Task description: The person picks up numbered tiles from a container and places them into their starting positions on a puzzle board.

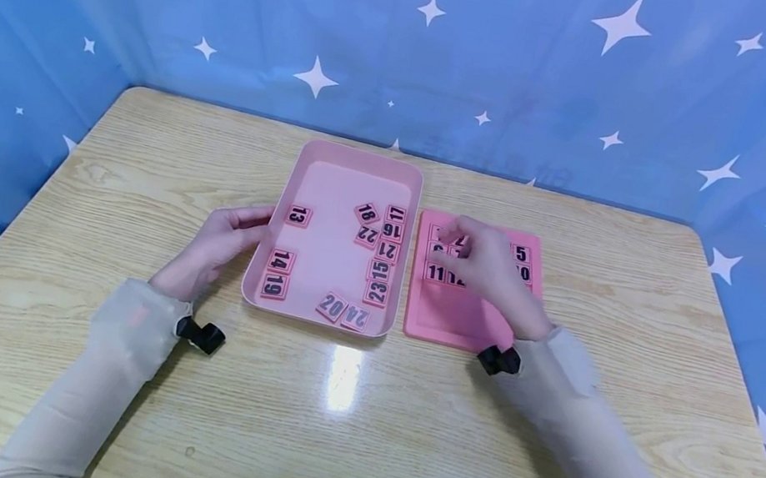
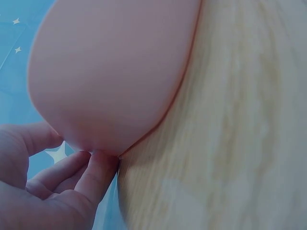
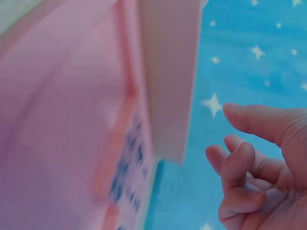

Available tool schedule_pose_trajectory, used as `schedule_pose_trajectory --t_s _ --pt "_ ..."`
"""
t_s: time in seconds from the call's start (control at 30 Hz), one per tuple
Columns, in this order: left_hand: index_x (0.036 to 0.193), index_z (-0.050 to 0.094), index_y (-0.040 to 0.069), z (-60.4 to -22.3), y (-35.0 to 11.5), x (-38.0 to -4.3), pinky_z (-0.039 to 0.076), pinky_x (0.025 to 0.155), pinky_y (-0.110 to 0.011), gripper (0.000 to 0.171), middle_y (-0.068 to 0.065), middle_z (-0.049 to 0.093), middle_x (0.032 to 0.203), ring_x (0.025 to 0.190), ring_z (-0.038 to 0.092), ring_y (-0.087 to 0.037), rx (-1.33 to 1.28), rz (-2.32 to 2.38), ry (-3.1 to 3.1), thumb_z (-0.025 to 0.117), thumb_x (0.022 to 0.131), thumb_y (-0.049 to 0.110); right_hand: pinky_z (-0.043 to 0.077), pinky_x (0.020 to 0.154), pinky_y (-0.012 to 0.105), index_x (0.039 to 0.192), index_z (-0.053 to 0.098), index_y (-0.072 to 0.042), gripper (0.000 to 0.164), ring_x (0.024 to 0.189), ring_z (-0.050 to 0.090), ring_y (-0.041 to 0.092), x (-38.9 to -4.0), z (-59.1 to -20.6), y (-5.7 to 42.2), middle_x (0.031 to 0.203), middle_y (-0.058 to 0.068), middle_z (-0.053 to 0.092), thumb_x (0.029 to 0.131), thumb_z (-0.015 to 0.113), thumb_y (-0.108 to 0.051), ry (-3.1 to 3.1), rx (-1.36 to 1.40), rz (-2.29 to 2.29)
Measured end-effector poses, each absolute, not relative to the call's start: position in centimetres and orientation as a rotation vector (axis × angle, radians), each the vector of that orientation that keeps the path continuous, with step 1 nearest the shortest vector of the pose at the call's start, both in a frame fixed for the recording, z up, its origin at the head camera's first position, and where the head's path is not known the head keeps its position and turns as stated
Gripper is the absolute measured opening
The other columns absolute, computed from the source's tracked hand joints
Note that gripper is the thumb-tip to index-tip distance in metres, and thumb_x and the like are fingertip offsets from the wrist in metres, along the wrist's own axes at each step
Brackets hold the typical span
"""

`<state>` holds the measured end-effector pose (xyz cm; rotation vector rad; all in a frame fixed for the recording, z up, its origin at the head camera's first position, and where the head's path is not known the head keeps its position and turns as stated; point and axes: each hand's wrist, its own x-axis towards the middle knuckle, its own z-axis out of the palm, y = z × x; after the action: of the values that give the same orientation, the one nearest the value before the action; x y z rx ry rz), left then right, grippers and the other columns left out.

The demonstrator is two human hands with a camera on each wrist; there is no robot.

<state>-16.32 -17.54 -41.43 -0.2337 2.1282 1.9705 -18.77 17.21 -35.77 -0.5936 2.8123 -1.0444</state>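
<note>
My left hand (image 1: 218, 245) touches the left outer side of a shallow pink tray (image 1: 347, 155); its fingertips meet the tray wall (image 2: 110, 81) in the left wrist view. Number tiles lie scattered in the tray, among them 13 (image 1: 298, 215), 14 (image 1: 281, 260) and 20 (image 1: 331, 306). Above a darker pink board (image 1: 449, 318) hovers my right hand (image 1: 489, 261), thumb and fingers apart with nothing visible between them. Rows of tiles sit at the board's upper part, including 5 (image 1: 521, 254) and 11 (image 1: 436, 272). The hand covers some tiles there.
Tray and board lie side by side on a light wooden table (image 1: 330, 467). A blue curtain (image 1: 358, 23) with white stars surrounds its back and sides. Each wrist bears a small black camera mount, such as the left mount (image 1: 203, 336).
</note>
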Motion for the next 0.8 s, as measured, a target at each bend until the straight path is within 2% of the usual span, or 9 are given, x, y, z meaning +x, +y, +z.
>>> schedule_pose_trajectory --t_s 0.1,0.2,0.37,0.4,0.57,0.63,0.8 --pt "0.134 0.045 -0.006 -41.4 -17.6 -16.3 0.045 0.086 -0.013 0.047 -0.021 0.045 0.138 0.114 0.049 -0.011 -0.232 1.971 2.127 0.058 0.089 0.002 0.042 0.047 0.025 0.098 0.063 0.000 0.026 0.057 0.049 0.018 -18.9 -35.3 15.4 0.096 0.014 0.066 0.078 0.075 -0.010 2.780 -0.667 -1.082" --pt "0.134 0.045 -0.006 -41.4 -17.6 -16.4 0.045 0.086 -0.013 0.047 -0.021 0.045 0.138 0.114 0.049 -0.012 -0.230 1.973 2.123 0.058 0.089 0.001 0.043 0.048 0.027 0.100 0.063 0.000 0.026 0.056 0.049 0.020 -19.2 -35.1 13.6 0.098 0.014 0.066 0.079 0.074 -0.009 2.730 -0.728 -1.099" --pt "0.134 0.045 -0.006 -41.4 -17.6 -16.4 0.044 0.088 -0.014 0.048 -0.020 0.044 0.139 0.121 0.045 -0.018 -0.239 1.964 2.121 0.057 0.089 0.000 0.047 0.071 0.032 0.104 0.064 -0.002 0.030 0.079 0.057 0.025 -20.1 -34.4 10.3 0.103 0.012 0.065 0.079 0.075 -0.014 2.684 -0.792 -1.056" --pt "0.134 0.045 -0.006 -41.4 -17.6 -16.4 0.044 0.089 -0.014 0.047 -0.019 0.044 0.139 0.122 0.045 -0.019 -0.238 1.964 2.123 0.057 0.089 0.000 0.047 0.071 0.031 0.104 0.064 -0.003 0.030 0.077 0.057 0.023 -20.4 -34.2 9.6 0.103 0.011 0.065 0.079 0.075 -0.015 2.674 -0.808 -1.054" --pt "0.134 0.045 -0.006 -41.4 -17.7 -16.4 0.043 0.090 -0.014 0.047 -0.019 0.045 0.139 0.126 0.042 -0.022 -0.230 1.953 2.139 0.057 0.089 0.001 0.047 0.073 0.029 0.103 0.064 -0.002 0.028 0.091 0.059 0.024 -21.9 -33.7 6.3 0.103 0.012 0.065 0.081 0.074 -0.014 2.606 -0.810 -1.071" --pt "0.134 0.045 -0.006 -41.4 -17.7 -16.4 0.043 0.090 -0.014 0.047 -0.019 0.045 0.139 0.125 0.042 -0.022 -0.232 1.953 2.140 0.057 0.089 0.001 0.047 0.081 0.029 0.104 0.063 -0.001 0.028 0.102 0.057 0.025 -22.5 -33.9 5.1 0.105 0.012 0.065 0.081 0.073 -0.014 2.579 -0.784 -1.065" --pt "0.134 0.045 -0.005 -41.5 -17.7 -16.4 0.043 0.089 -0.014 0.047 -0.020 0.046 0.138 0.123 0.043 -0.019 -0.235 1.953 2.135 0.058 0.089 0.002 0.044 0.090 0.027 0.109 0.063 -0.002 0.032 0.105 0.056 0.023 -23.5 -34.9 2.6 0.109 0.011 0.064 0.082 0.073 -0.015 2.538 -0.744 -0.999"
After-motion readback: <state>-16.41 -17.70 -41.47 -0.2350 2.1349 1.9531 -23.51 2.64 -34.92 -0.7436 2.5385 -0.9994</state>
